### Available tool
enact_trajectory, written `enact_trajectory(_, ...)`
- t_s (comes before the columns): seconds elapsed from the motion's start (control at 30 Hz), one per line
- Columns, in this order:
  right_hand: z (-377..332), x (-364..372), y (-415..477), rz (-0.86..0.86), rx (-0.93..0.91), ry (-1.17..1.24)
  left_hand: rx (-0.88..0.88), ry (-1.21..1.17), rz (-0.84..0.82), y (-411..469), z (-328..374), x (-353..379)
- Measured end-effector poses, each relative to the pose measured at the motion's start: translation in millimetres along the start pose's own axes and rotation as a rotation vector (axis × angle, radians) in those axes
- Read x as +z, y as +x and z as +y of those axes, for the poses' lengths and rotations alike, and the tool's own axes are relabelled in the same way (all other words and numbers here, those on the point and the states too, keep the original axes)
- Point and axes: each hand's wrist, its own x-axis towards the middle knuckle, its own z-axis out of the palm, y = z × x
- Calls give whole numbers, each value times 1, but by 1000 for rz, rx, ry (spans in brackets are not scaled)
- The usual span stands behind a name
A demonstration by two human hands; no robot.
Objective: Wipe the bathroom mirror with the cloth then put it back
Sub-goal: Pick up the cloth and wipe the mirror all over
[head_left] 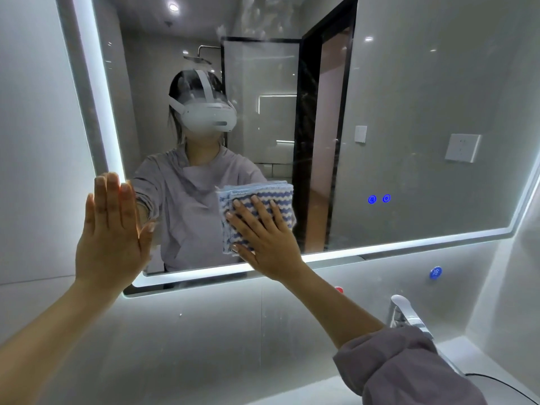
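A large wall mirror [409, 97] with a lit white border fills the upper view. My right hand [263, 238] lies flat with spread fingers on a folded blue-and-white striped cloth [271, 194], pressing it against the glass near the mirror's lower edge. My left hand [112, 229] is flat and upright, its palm against the mirror's lower left corner over the lit border. Hazy smears show on the glass near the top centre.
Two blue touch icons [379, 199] glow on the mirror at the right. Below the mirror are a grey tiled wall, a chrome tap [409, 317], a blue knob [435, 273] and a white basin edge [473, 355] at the lower right.
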Motion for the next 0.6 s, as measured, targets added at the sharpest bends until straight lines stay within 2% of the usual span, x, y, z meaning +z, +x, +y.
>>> enact_trajectory(0.17, 52, 3, -61, 14, 64, -61, -4, 0, -5, 0, 0, -1)
enact_trajectory(0.4, 132, -8, -127, -55, 184, -144, -11, 14, -2, -1, -1, 0)
enact_trajectory(0.6, 132, -6, -134, -91, 257, -123, -15, 42, -5, 0, 1, 0)
